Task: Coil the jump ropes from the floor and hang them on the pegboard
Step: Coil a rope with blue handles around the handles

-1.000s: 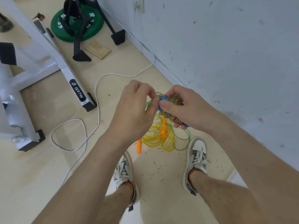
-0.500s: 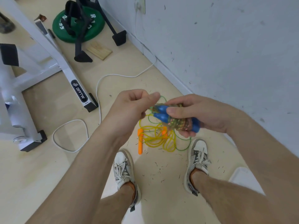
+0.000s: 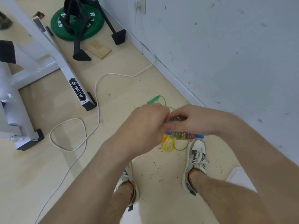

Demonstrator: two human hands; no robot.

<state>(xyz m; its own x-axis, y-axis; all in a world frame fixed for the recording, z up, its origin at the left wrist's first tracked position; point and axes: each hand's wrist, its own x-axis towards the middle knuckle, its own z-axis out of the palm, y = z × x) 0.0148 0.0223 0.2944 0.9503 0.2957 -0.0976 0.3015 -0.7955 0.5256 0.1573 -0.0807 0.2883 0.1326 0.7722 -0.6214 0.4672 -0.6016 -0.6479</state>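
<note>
Our right hand (image 3: 196,122) is clamped round the coiled beaded rope (image 3: 181,135), and our left hand (image 3: 145,125) pinches its end. If that pinch slips, we judge the coil will spring loose. Below, the yellow rope (image 3: 168,145) and green rope (image 3: 154,99) overlap at the floor's (image 3: 113,159) wall edge — lifting one may drag the other.

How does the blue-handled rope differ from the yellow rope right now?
The blue-handled rope is gripped by the right hand and left hand; the yellow rope lies untouched on the floor. The blue-handled rope is a tight bundle; the yellow rope sprawls in loose loops. Neither hangs yet.
</note>
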